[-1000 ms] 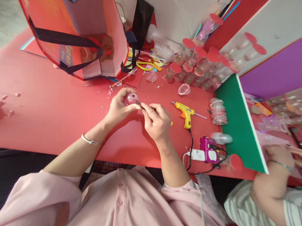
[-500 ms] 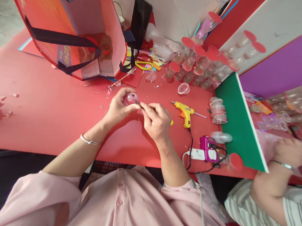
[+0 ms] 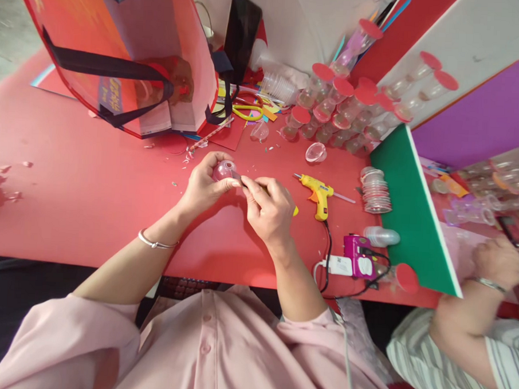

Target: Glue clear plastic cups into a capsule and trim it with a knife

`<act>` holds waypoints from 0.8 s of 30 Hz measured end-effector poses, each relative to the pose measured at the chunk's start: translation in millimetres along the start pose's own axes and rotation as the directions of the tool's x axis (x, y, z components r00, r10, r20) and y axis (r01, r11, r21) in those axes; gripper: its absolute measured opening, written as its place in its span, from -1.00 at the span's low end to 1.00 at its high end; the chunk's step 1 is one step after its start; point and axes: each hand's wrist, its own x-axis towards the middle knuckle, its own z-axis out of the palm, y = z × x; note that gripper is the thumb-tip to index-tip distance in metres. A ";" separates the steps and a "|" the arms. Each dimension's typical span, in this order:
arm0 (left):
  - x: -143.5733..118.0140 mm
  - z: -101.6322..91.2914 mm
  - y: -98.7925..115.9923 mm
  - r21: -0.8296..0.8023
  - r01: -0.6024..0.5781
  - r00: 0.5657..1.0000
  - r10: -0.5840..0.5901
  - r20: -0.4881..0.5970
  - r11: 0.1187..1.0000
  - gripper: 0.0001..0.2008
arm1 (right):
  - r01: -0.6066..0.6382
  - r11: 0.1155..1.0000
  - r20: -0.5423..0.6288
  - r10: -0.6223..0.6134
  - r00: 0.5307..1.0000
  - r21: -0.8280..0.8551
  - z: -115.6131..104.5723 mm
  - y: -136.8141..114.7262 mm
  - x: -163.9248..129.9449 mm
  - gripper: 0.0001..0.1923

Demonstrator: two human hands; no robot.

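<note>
Both hands (image 3: 237, 196) close together, fingers (image 3: 225, 185) pinched, forearms angled inward.

Glue gun (image 3: 319, 195) lies on the table (image 3: 78, 198), right of both hands; lidded cups (image 3: 341, 106) stand behind it.

Red table (image 3: 83, 198), white wall (image 3: 319, 19) (behind clutter), green divider board (image 3: 413, 218)
</note>
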 end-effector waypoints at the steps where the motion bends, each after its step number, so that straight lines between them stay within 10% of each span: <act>1: 0.2 -0.1 -0.2 -0.008 0.002 1.000 -0.002 0.003 1.000 -0.24 | 0.004 1.000 -0.007 -0.004 1.000 0.003 -0.3 -0.1 0.1 -0.71; 24: 0.0 0.9 0.1 0.031 -0.018 1.000 0.018 0.003 0.999 -0.25 | -0.038 0.999 0.049 0.038 0.998 -0.007 -0.5 -0.3 -1.1 -0.69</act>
